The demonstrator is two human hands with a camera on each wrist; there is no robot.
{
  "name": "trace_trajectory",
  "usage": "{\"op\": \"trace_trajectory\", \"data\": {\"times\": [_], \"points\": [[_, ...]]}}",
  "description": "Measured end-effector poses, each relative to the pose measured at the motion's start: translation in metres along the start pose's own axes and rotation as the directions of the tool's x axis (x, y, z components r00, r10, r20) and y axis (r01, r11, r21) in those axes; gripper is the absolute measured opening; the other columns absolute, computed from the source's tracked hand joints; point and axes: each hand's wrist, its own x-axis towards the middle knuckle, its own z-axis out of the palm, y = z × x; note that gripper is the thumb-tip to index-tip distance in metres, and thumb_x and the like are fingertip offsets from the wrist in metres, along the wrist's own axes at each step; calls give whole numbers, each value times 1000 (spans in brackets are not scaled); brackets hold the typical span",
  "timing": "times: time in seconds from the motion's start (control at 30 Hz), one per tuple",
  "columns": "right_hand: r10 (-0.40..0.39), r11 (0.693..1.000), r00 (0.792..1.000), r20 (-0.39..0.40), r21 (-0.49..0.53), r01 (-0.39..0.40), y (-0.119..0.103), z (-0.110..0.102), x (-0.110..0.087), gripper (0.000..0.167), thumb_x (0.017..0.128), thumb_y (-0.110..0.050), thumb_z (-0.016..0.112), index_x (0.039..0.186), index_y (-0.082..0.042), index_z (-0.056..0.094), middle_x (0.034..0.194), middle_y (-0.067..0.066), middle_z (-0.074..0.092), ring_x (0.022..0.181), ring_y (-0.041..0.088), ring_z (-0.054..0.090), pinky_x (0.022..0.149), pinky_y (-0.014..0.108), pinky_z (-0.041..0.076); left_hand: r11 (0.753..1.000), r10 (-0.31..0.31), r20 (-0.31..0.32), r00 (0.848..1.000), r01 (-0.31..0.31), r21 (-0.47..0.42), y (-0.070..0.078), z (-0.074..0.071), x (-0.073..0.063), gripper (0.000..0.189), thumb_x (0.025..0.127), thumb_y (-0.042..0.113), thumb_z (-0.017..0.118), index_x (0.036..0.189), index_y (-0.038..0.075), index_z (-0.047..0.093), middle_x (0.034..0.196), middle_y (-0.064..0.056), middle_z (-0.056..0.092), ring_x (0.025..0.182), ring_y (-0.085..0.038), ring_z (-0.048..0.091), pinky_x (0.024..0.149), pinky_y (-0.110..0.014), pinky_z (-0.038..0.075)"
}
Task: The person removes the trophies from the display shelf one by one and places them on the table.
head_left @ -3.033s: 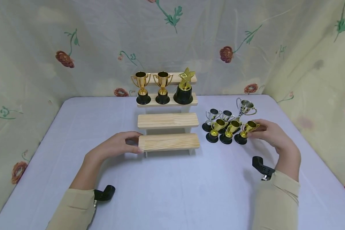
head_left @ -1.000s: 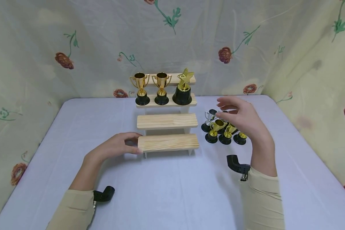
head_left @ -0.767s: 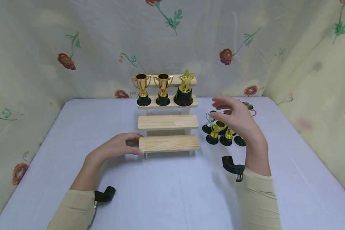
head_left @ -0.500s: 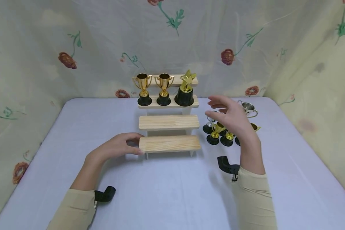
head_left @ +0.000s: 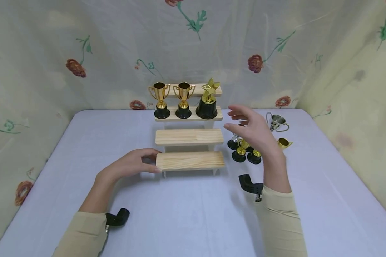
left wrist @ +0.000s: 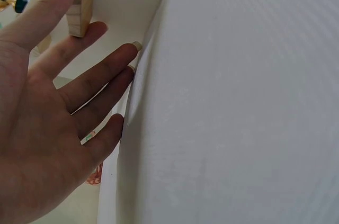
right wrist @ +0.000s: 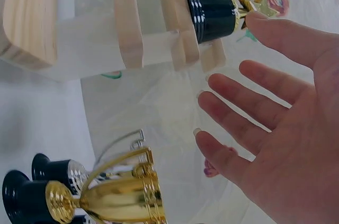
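Note:
My left hand (head_left: 132, 163) holds the left end of the lowest board of a wooden tiered display stand (head_left: 189, 160), thumb at the front corner and index finger at the back. In the left wrist view the other fingers (left wrist: 100, 78) stretch out straight beneath the board end (left wrist: 79, 15). My right hand (head_left: 252, 128) hangs over the small trophies right of the stand, fingers apart and holding nothing. Under it are gold cup trophies (head_left: 239, 151) and a silver one (head_left: 234, 138), partly hidden. In the right wrist view a gold cup (right wrist: 122, 197) stands below the fingertips.
On an upper tier stand two gold cup trophies (head_left: 161, 100) (head_left: 183, 100) and a gold star trophy (head_left: 207, 101) with a black base. A larger silver cup (head_left: 277, 122) is behind the right hand. Flowered curtains (head_left: 115, 43) enclose the white-covered table (head_left: 186, 214).
My right hand has left the gold cup at the right end of the group, risen, and drifted left over the trophies toward the stand. My left hand keeps its place.

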Motion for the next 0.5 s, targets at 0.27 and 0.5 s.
{"op": "trace_trajectory", "data": {"times": [0.27,0.5], "points": [[-16,999,1000,10,46,16,-3,10,10,61,92,-31,70,147,-21,46,138,10,57,130,27,51,111,49,37,1000,-13,-10,1000,13,17,0,-1,0,61,79,50,79,131,24,61,128,1,65,123,-20,55,103,-46,43],[-18,998,1000,8,56,17,-1,12,15,61,92,-30,70,148,-22,45,139,10,56,131,27,50,112,50,36,1000,-8,-12,1000,8,28,4,-1,0,59,77,50,81,128,26,63,123,3,67,118,-19,58,99,-44,45]]}}
